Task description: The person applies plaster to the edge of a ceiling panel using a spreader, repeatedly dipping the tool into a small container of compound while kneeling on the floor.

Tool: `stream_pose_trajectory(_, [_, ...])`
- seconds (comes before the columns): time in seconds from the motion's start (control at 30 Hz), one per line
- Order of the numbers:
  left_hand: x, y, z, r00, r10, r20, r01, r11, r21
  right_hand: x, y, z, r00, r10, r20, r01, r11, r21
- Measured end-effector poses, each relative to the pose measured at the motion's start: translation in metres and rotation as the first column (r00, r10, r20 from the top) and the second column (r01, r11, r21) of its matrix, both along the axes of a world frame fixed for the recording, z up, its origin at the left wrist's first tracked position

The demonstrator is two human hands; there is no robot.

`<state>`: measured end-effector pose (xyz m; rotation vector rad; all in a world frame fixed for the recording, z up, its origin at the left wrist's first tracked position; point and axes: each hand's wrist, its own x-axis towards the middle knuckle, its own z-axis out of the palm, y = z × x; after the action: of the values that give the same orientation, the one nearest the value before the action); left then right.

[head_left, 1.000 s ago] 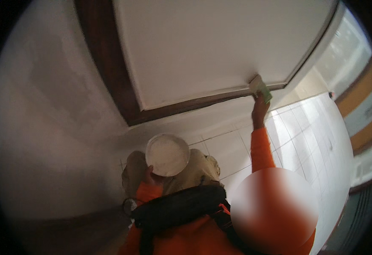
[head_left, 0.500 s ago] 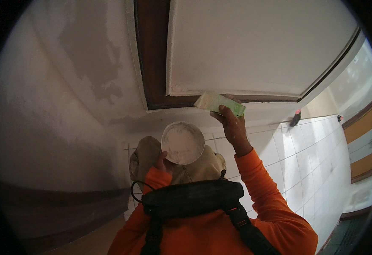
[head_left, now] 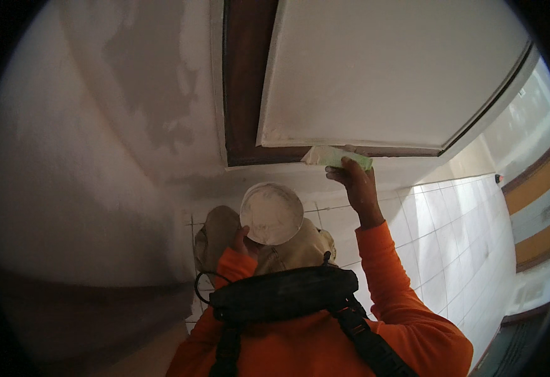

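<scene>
Against the lower edge of the dark brown frame [head_left: 240, 113], my right hand [head_left: 360, 188] grips a flat putty spreader, green at the hand end and pale at the other [head_left: 338, 157]. Fingers and thumb wrap its green end, and its pale end lies along the frame's bottom strip. My left hand [head_left: 243, 242] holds a round, pale bowl [head_left: 298, 202] by its near left rim, over my knees. Off-white paste or powder [head_left: 269, 217] covers the inside of the bowl.
A large off-white panel [head_left: 388, 75] fills the frame. The wall [head_left: 155, 69] to its left carries grey, uneven patches. White floor tiles [head_left: 438, 239] stretch to the right. An orange-brown and white striped door or panel [head_left: 533, 213] stands far right.
My right hand and the spreader have shifted slightly right along the frame's lower edge. The bowl stays nearly still. A dark object with a pink end on the right floor is gone from view.
</scene>
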<state>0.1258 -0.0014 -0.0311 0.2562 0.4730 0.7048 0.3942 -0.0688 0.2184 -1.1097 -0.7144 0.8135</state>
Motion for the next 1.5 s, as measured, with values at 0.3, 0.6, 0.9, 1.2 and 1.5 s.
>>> stream_pose_trajectory(0.3, [0.000, 0.025, -0.071, 0.984, -0.173, -0.038, 0.177, 0.965, 0.195, 0.112, -0.077, -0.060, 0.858, -0.455, -0.240, 0.499, 0.850, 0.171])
stream_pose_trajectory(0.6, [0.014, 0.043, -0.043, 0.924, -0.275, -0.265, 0.328, 0.927, 0.180, 0.290, -0.122, -0.075, 0.485, -0.862, -0.146, 0.857, 0.435, 0.277])
stream_pose_trajectory(0.9, [0.038, 0.039, 0.016, 0.850, -0.389, -0.355, 0.399, 0.916, -0.049, 0.333, -0.093, -0.117, 0.488, -0.838, -0.244, 0.851, 0.396, 0.344])
stream_pose_trajectory(1.2, [0.029, -0.014, 0.026, 0.675, 0.309, -0.670, 0.563, 0.372, 0.738, 0.147, -0.043, -0.079, 0.866, -0.391, 0.312, 0.371, 0.920, 0.125])
stream_pose_trajectory(1.5, [-0.021, -0.007, -0.068, 0.674, 0.352, -0.649, 0.358, 0.613, 0.704, 0.369, -0.062, -0.020, 0.418, -0.829, 0.372, 0.768, 0.541, 0.342])
